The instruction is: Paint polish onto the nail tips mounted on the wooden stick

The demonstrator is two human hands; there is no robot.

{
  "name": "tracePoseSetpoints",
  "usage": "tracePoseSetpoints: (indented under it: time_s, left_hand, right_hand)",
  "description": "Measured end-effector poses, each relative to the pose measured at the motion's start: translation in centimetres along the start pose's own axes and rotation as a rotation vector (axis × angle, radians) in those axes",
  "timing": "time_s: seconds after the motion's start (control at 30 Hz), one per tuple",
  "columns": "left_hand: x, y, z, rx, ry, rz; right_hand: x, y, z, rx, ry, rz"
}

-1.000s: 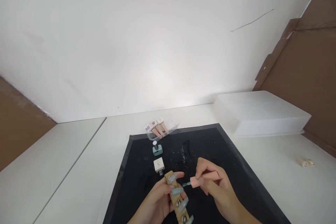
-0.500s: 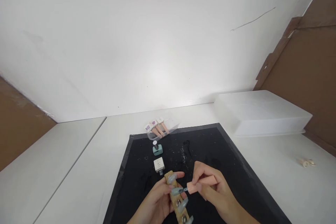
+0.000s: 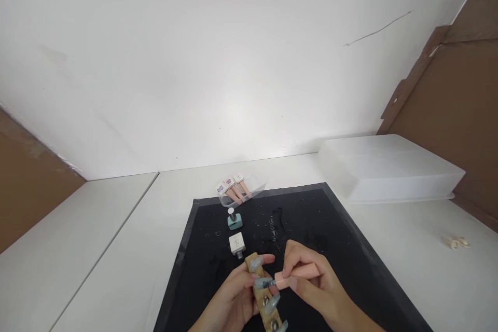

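Left hand (image 3: 237, 295) grips wooden strip (image 3: 261, 290), right hand (image 3: 317, 282) pink-capped brush (image 3: 298, 275), inside mat edges.

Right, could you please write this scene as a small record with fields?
Left hand: holds wooden bar bearing grey-blue false nails
Right hand: grips peach cap with brush
Brush: at second visible nail from far end
Surface: black mat
Beyond bar: white bottle, then teal bottle
Far edge: clear tray with three peach-capped bottles
Right side: translucent white box
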State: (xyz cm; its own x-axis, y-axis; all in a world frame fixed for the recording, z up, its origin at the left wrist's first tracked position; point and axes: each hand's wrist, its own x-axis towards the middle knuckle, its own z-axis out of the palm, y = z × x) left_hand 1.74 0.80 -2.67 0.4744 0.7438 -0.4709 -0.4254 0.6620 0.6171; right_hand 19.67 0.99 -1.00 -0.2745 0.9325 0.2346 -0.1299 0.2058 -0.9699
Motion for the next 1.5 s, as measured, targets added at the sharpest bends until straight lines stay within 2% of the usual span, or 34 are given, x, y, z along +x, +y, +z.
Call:
tracePoseSetpoints:
  time_s: [0.7, 0.9, 1.1, 1.3, 1.5]
  left_hand:
    - [0.2, -0.1, -0.2, -0.002, 0.001, -0.013]
    - [-0.1, 0.0, -0.2, -0.011, -0.008, -0.014]
    - [-0.3, 0.2, 0.0, -0.035, -0.007, -0.009]
    - [-0.3, 0.2, 0.0, -0.033, -0.025, -0.004]
    - [-0.4, 0.3, 0.1, -0.033, 0.007, -0.019]
  right_hand:
    - [-0.1, 0.3, -0.2, 0.048, -0.059, -0.036]
    - [0.0, 0.2, 0.0, 0.058, 0.012, -0.050]
    - [-0.2, 1.2, 0.0, 0.133, 0.078, -0.019]
    - [-0.1, 1.4, 0.0, 0.168, 0.065, 0.003]
    - [-0.2, 1.4, 0.0, 0.155, 0.045, 0.026]
